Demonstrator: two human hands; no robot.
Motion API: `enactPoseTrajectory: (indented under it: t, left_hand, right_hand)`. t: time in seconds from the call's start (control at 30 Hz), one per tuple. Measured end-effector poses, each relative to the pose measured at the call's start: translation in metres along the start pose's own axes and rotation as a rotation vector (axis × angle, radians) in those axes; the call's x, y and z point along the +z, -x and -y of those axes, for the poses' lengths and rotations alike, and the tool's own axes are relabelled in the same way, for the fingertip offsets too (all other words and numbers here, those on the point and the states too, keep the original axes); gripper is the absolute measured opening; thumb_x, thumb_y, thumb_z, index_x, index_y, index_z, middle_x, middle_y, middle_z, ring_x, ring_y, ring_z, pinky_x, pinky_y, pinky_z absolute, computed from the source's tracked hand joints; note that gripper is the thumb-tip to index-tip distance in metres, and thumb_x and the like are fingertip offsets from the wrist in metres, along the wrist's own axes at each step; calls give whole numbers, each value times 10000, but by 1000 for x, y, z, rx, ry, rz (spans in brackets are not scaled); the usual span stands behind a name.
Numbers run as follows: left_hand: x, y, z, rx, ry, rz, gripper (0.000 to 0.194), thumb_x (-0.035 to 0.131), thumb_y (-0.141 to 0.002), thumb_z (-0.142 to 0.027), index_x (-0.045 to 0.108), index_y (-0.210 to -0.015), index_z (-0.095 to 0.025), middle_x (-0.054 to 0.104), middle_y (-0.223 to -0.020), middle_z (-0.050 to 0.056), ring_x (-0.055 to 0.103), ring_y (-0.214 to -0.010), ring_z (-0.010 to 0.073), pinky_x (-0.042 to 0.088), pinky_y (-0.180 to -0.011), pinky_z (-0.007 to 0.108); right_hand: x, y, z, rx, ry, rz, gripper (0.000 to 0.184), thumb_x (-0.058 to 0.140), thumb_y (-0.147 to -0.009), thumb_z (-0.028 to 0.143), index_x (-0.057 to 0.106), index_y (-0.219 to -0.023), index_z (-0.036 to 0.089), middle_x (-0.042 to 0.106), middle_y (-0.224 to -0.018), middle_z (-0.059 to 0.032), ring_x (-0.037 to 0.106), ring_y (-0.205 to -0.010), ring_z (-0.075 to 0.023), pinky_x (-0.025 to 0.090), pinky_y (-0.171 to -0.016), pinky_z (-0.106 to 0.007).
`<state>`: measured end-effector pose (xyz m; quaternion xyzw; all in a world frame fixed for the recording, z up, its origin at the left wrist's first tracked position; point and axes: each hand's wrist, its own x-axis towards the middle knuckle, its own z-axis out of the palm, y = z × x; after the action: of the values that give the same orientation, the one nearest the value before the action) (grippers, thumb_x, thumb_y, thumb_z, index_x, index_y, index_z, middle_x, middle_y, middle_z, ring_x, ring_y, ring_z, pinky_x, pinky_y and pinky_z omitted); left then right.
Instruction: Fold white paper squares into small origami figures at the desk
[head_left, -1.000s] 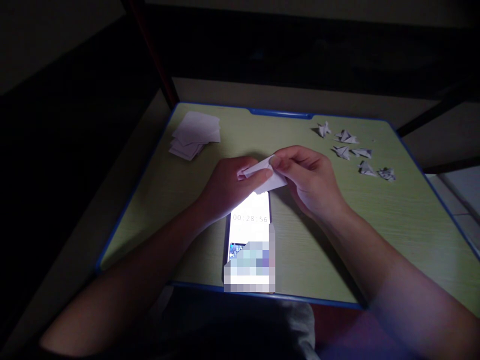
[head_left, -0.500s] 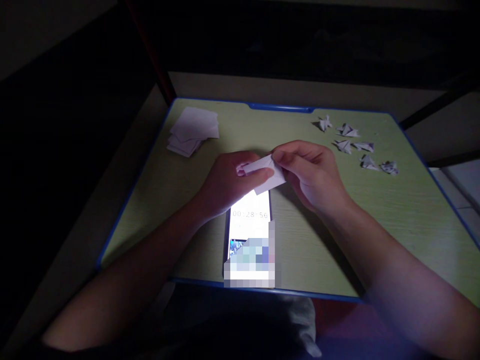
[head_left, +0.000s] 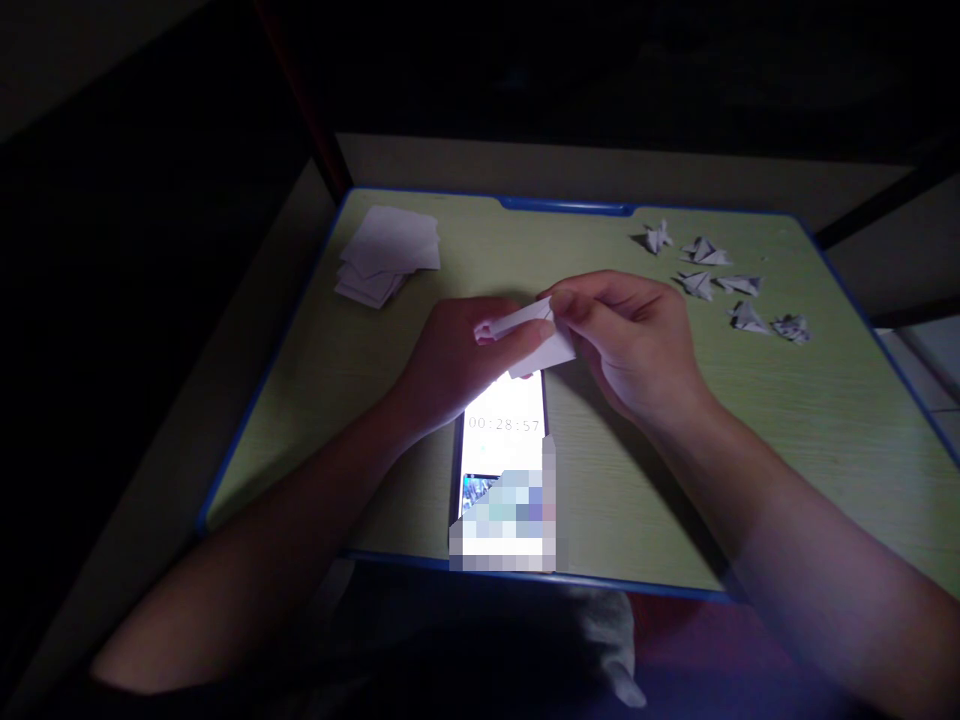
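A small folded piece of white paper (head_left: 556,348) is held between my two hands, above the top end of a lit phone (head_left: 501,400). My left hand (head_left: 469,350) grips its left side, thumb lying across the front face. At the paper's upper right corner, my right hand (head_left: 630,335) pinches the edge between thumb and fingers. A crease shows near that corner. The fingers behind the paper are mostly hidden. The phone lies flat under the hands and its screen reads 00:28:57; the lower part is blurred out.
A stack of white paper sheets (head_left: 390,245) lies at the table's far left. Several small folded paper figures (head_left: 705,252) are scattered at the far right. The pale green table (head_left: 300,420) has a blue rim, with a blue handle-like piece (head_left: 566,206) at the back edge.
The paper has tilted slightly, and my right thumb sits a little further right at its corner. The phone's timer went from 00:28:56 to 00:28:57. The view has shifted slightly.
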<state>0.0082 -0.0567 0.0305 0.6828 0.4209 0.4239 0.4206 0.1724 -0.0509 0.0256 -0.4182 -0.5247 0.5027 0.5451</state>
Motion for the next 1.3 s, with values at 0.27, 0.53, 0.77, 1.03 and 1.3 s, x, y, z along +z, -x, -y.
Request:
enactPoseTrajectory:
  t: [0.27,0.53,0.77,1.03,1.3]
  left_hand:
    - [-1,-1,-6,22,-46,-34,241,641,-788,-207,557,-566,-165,490,-478,-56,422,-453,62,299,-434,203]
    - [-2,-1,-4,-6,-33,-14,206,647,-785,-224,586,-598,-161,526,-494,-52,447,-460,63,315,-436,201]
    - [-1,-1,-2,18,-32,-4,190,630,-787,-206,580,-609,-162,521,-503,-53,446,-465,62,327,-437,198]
    - [-1,-1,-3,14,-34,15,172,630,-790,-208,586,-631,-160,560,-531,-40,483,-485,70,350,-443,197]
    - [-2,-1,-2,-80,53,75,160,664,-817,-256,654,-713,-135,665,-609,-17,607,-552,85,417,-476,172]
  right_hand:
    - [-1,0,-3,66,-58,38,79,800,-728,288,771,-756,220,708,-680,11,569,-580,-100,416,-537,-253]
    - [-4,-2,-6,117,-55,53,121,828,-692,285,765,-748,197,689,-637,15,554,-553,-88,392,-512,-237]
    - [-4,-2,-7,113,-83,80,110,825,-711,278,761,-753,200,700,-655,12,568,-550,-85,402,-515,-235]
    - [-2,-1,-6,113,-106,71,126,830,-713,290,744,-734,200,693,-643,14,573,-547,-86,412,-508,-238]
    - [0,-2,-3,155,-177,67,154,869,-651,278,743,-673,192,690,-595,17,569,-506,-79,395,-474,-229]
